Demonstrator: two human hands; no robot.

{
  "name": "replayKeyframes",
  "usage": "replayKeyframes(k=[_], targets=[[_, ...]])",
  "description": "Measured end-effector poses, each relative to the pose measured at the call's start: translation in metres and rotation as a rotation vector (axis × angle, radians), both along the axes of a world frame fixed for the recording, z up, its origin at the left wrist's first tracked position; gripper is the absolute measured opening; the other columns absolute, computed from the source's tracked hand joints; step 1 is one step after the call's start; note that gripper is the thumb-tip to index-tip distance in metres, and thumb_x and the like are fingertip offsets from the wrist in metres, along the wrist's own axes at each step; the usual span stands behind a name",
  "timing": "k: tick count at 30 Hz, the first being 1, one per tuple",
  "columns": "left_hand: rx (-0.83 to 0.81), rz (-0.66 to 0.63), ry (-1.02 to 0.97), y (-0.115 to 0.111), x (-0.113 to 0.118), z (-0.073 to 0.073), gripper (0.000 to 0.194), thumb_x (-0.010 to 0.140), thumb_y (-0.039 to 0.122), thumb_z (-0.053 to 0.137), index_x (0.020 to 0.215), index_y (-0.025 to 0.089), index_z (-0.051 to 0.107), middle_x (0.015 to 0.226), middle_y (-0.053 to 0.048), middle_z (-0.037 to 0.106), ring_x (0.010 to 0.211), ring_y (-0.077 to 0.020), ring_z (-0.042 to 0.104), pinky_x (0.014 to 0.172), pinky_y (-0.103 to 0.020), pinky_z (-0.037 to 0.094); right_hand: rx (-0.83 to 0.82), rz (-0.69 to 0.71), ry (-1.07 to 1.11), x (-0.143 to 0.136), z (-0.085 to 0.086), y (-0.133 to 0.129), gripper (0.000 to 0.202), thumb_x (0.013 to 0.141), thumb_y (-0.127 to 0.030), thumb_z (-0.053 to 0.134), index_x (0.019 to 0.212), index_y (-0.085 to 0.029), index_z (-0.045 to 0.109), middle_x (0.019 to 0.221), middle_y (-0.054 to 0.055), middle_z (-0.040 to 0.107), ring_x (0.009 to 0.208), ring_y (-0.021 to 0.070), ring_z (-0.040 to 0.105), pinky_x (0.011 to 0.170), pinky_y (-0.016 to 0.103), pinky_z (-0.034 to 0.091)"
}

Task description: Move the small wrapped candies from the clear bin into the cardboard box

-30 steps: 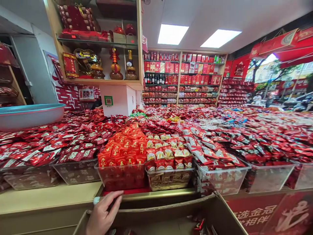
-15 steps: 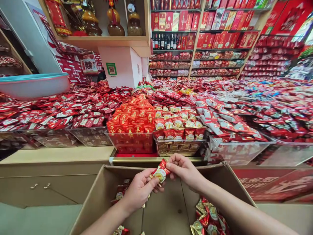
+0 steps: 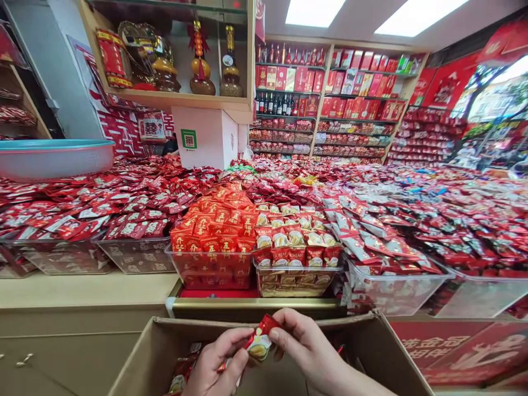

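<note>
Over an open cardboard box (image 3: 134, 355), both hands hold one small durian candy packet (image 3: 259, 346), red at the top with a durian picture below. My left hand (image 3: 218, 360) grips its lower left side between thumb and fingers. Another bit of red and white wrapper shows under that thumb; I cannot tell whether it is held too. My right hand (image 3: 303, 346) pinches the packet's upper right side. Inside the box, more candy packets (image 3: 179, 377) lie at the left, partly hidden by my left hand.
Beyond the box, a clear bin (image 3: 299, 281) holds upright rows of durian packets. To its left is a bin of orange-red packets (image 3: 212, 269); to its right, one of red and silver packets (image 3: 396, 286). A blue-rimmed basin (image 3: 55, 159) sits far left. A gold-edged ledge (image 3: 256, 305) runs behind the box.
The view has tilted up, so bins, box and hands appear lower and the loose packets at the box's lower right have left the view. Both hands still hold the packet.
</note>
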State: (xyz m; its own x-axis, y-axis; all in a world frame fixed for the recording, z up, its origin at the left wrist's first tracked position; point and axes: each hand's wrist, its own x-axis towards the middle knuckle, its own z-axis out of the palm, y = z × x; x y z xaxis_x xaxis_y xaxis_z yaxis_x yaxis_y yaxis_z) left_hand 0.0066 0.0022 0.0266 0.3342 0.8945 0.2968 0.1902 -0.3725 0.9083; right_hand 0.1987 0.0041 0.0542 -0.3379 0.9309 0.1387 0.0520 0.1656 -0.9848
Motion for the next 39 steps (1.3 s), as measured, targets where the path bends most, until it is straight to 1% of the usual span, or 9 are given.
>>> replayKeyframes(k=[4,6,9,11,14,18,26,34,39], targets=[[0.543,0.220,0.386,0.032,-0.039,0.005,0.028,0.076,0.023,0.055,0.104,0.026,0.054,0.096,-0.001,0.066,0.091,-0.0172,0.059,0.082,-0.027,0.046,0.405,-0.226,-0.293,0.030,0.068,0.029,0.023,0.083,-0.035,0.039,0.083,-0.018,0.055,0.071,0.002,0.056,0.064,0.0120,0.049,0.059,0.022,0.039],[0.616,0.367,0.533,0.049,-0.056,0.004,0.026,0.077,0.026,0.052,0.102,0.023,0.055,0.096,-0.003,0.066,0.090,-0.0183,0.060,0.080,-0.029,0.047,0.583,-0.412,-0.419,0.050,0.111,0.064,0.022,0.083,-0.033,0.038,0.084,-0.018,0.055,0.070,0.002,0.057,0.063,0.0122,0.050,0.058,0.022,0.038],[0.605,0.423,0.670,0.063,-0.069,-0.002,0.021,0.080,0.028,0.045,0.096,0.021,0.058,0.087,-0.002,0.067,0.080,-0.0173,0.062,0.069,-0.026,0.050,0.601,-0.674,-0.765,0.076,0.158,0.134,0.023,0.083,-0.028,0.037,0.092,-0.016,0.055,0.080,0.005,0.061,0.072,0.0154,0.053,0.062,0.024,0.038],[0.621,0.403,0.702,0.064,-0.070,-0.005,0.020,0.081,0.025,0.042,0.093,0.021,0.059,0.082,-0.002,0.067,0.077,-0.0165,0.062,0.067,-0.026,0.050,0.483,-0.736,-0.947,0.088,0.171,0.179,0.024,0.083,-0.025,0.037,0.094,-0.016,0.057,0.087,0.007,0.062,0.077,0.0169,0.054,0.064,0.025,0.038],[0.680,0.407,0.696,0.062,-0.068,-0.009,0.020,0.081,0.022,0.040,0.091,0.021,0.058,0.079,-0.001,0.067,0.074,-0.0159,0.062,0.065,-0.025,0.050,0.369,-0.720,-1.049,0.096,0.169,0.226,0.021,0.082,-0.022,0.041,0.089,-0.013,0.059,0.085,0.009,0.063,0.074,0.0169,0.056,0.061,0.025,0.039],[0.737,0.423,0.696,0.062,-0.068,-0.010,0.020,0.081,0.018,0.039,0.091,0.021,0.057,0.076,-0.001,0.067,0.070,-0.0160,0.061,0.063,-0.025,0.049,0.280,-0.640,-1.164,0.096,0.155,0.252,0.022,0.082,-0.030,0.045,0.087,-0.012,0.058,0.082,0.004,0.061,0.072,0.0138,0.056,0.066,0.029,0.044],[0.760,0.446,0.708,0.064,-0.067,-0.012,0.020,0.079,0.016,0.039,0.088,0.021,0.056,0.074,-0.001,0.066,0.068,-0.0163,0.061,0.062,-0.026,0.049,0.177,-0.478,-1.330,0.091,0.136,0.259,0.023,0.082,-0.032,0.047,0.089,-0.013,0.057,0.083,0.002,0.060,0.072,0.0126,0.057,0.066,0.030,0.048],[0.797,0.471,0.715,0.061,-0.067,-0.013,0.021,0.078,0.015,0.039,0.088,0.022,0.056,0.074,0.000,0.067,0.068,-0.0167,0.062,0.064,-0.027,0.048,0.271,-0.602,-1.418,0.092,0.126,0.266,0.023,0.082,-0.030,0.048,0.095,-0.011,0.054,0.095,0.007,0.057,0.086,0.0164,0.055,0.075,0.035,0.045],[0.801,0.479,0.724,0.063,-0.067,-0.013,0.021,0.078,0.016,0.039,0.087,0.021,0.058,0.073,-0.001,0.067,0.069,-0.0171,0.063,0.065,-0.027,0.048,0.314,-0.543,-1.443,0.087,0.123,0.259,0.020,0.082,-0.030,0.047,0.086,-0.012,0.057,0.088,0.005,0.059,0.082,0.0149,0.056,0.074,0.034,0.045]])
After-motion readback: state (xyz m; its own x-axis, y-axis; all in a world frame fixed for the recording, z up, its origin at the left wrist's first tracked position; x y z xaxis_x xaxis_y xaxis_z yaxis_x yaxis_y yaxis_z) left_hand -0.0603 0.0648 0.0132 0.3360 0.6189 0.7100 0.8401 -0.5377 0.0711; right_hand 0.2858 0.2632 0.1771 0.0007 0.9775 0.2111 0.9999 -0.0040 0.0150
